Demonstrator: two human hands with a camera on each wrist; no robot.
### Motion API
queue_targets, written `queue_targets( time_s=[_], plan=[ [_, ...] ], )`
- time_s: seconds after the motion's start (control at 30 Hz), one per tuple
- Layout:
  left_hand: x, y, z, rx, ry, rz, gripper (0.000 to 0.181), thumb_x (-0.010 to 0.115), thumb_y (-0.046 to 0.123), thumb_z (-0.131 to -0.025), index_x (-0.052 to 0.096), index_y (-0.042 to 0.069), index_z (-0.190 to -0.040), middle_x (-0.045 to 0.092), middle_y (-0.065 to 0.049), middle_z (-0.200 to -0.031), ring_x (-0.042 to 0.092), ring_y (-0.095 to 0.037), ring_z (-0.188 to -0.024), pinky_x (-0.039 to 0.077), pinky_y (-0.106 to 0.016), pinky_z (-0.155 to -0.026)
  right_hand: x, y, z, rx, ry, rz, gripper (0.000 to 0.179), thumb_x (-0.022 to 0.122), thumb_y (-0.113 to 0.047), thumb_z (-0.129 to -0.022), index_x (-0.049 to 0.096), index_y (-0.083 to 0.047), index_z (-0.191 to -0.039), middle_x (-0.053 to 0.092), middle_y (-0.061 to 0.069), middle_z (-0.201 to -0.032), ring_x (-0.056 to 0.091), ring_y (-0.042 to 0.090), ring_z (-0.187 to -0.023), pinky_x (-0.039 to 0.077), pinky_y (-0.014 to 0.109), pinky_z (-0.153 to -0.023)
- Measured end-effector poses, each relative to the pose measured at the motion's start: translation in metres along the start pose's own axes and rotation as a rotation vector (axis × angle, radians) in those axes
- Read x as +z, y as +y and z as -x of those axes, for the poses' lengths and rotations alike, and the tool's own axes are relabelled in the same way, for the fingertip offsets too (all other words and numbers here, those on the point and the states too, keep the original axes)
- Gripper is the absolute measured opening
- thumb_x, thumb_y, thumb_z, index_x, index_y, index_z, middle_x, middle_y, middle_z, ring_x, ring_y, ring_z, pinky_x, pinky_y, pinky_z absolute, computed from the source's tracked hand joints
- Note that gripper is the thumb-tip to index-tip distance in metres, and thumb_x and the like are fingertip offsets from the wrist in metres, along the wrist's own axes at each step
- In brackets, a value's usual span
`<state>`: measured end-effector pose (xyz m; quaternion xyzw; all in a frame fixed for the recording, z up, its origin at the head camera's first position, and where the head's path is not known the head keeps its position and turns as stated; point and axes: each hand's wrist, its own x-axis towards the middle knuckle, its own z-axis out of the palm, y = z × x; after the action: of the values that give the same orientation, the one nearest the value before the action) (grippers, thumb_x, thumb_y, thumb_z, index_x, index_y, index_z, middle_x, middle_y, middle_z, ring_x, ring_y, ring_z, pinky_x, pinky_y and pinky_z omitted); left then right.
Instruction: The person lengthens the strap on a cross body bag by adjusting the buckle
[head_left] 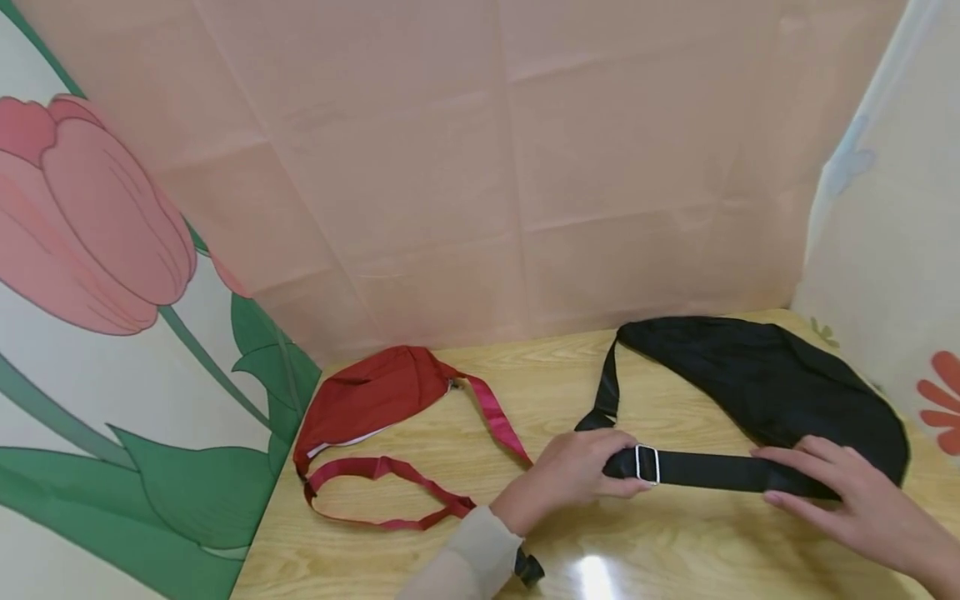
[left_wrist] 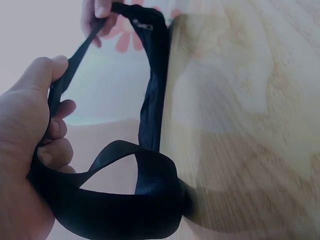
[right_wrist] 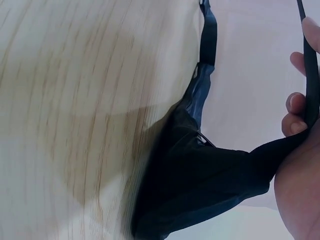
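A black waist bag lies at the right of the table, its strap drawn level in front of it. My left hand pinches the strap beside a silver slide buckle. Farther right, my right hand holds the strap near the bag's lower end, thumb and fingers on either side. In the left wrist view, a loop of black webbing hangs below the left hand. The right wrist view shows the strap running up through the right hand's fingers.
A red waist bag lies at the left, its red strap looped on the wooden table. A black plastic clip shows below the left wrist. Behind hangs a pinkish cloth; a tulip-printed panel stands left.
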<state>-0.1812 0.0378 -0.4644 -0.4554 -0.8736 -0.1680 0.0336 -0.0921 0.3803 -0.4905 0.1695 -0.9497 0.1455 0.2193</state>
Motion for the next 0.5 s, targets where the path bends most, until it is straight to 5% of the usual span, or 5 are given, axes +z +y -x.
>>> queue_targets(
  time_s=[0.17, 0.4, 0.5],
  plan=[
    [-0.004, 0.001, 0.001, -0.004, -0.071, -0.014, 0.046, 0.068, 0.059, -0.091, 0.063, 0.029, -0.126, 0.060, 0.021, -0.107, 0.045, 0.011, -0.076, 0.036, -0.007, -0.061, 0.001, 0.000, 0.000, 0.005, -0.018, 0.005, 0.052, 0.095, -0.034, -0.064, 0.074, -0.030, -0.111, 0.046, -0.023, -0.086, 0.037, -0.003, -0.077, 0.030, 0.022, -0.065],
    [-0.002, -0.002, 0.009, 0.131, -0.092, -0.134, 0.039, 0.066, 0.052, -0.095, 0.064, 0.026, -0.124, 0.064, 0.018, -0.116, 0.050, 0.010, -0.081, 0.038, -0.006, -0.064, 0.006, 0.000, 0.005, 0.003, -0.045, 0.014, 0.047, 0.096, -0.032, -0.062, 0.074, -0.029, -0.104, 0.046, -0.025, -0.084, 0.038, -0.004, -0.075, 0.033, 0.025, -0.063],
    [-0.001, -0.004, 0.014, 0.139, -0.147, -0.133, 0.036, 0.065, 0.046, -0.098, 0.062, 0.028, -0.128, 0.063, 0.018, -0.119, 0.050, 0.009, -0.084, 0.039, -0.007, -0.068, 0.008, 0.001, 0.008, -0.018, -0.060, 0.005, 0.047, 0.096, -0.024, -0.061, 0.073, -0.031, -0.101, 0.048, -0.027, -0.086, 0.039, -0.005, -0.075, 0.035, 0.026, -0.062]
  ],
)
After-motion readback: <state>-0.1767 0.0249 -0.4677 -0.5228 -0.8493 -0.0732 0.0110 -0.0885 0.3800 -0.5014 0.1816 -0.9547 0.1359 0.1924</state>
